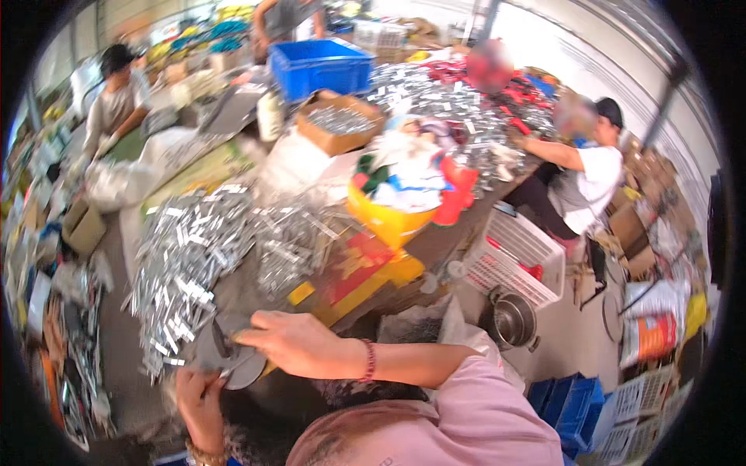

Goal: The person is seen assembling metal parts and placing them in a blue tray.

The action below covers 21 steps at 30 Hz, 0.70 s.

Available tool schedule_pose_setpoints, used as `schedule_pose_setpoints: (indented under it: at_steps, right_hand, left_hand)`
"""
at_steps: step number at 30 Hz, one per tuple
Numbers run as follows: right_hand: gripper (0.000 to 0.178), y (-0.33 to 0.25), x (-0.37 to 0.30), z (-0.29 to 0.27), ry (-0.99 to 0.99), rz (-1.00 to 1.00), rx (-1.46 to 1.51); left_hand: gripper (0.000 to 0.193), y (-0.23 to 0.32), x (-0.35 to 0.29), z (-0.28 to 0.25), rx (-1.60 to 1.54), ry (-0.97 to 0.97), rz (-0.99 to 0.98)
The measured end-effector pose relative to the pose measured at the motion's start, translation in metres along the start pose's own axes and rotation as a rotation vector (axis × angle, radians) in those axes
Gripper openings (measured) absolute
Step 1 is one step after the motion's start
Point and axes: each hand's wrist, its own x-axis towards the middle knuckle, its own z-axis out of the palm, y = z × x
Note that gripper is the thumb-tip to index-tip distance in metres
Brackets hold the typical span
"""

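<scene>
My left hand [200, 400] is closed in a pinch at the near edge of a grey round-ended metal fixture [247, 368]. What its fingertips hold is too small to make out. My right hand [299, 342] reaches across from the right over the same fixture, its fingers curled together around something their own shape hides. Just beyond and left of my hands lies a large heap of shiny flat metal strips [183, 264]. A looser pile of thin metal pieces [291, 252] lies to its right, and a small yellow piece [301, 293] rests on the table near my right hand.
A yellow basket [388, 221] of cloths and bags stands ahead, with a cardboard box [311, 133] of metal parts and a blue crate [322, 74] behind. White crate [517, 256] and steel pot [511, 320] sit at right. Several people work around the table.
</scene>
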Motion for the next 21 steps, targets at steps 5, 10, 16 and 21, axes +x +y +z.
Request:
schedule_pose_setpoints:
  at_steps: [5, 10, 16, 21]
  right_hand:
    - [0.016, 0.024, -0.010, 0.000, 0.165, -0.135, -0.299]
    - [0.018, 0.011, -0.033, 0.011, 0.076, -0.069, -0.189]
    - [0.022, 0.001, -0.037, 0.024, 0.064, -0.011, -0.013]
    - [0.018, -0.011, -0.036, 0.025, 0.063, -0.017, 0.052]
  left_hand:
    - [0.016, 0.012, 0.015, -0.008, 0.099, -0.070, 0.133]
    - [0.018, -0.003, 0.019, 0.004, 0.047, -0.062, 0.163]
    - [0.019, -0.008, 0.010, -0.005, 0.098, -0.059, 0.128]
    - [0.029, -0.024, -0.017, -0.003, -0.038, 0.003, 0.028]
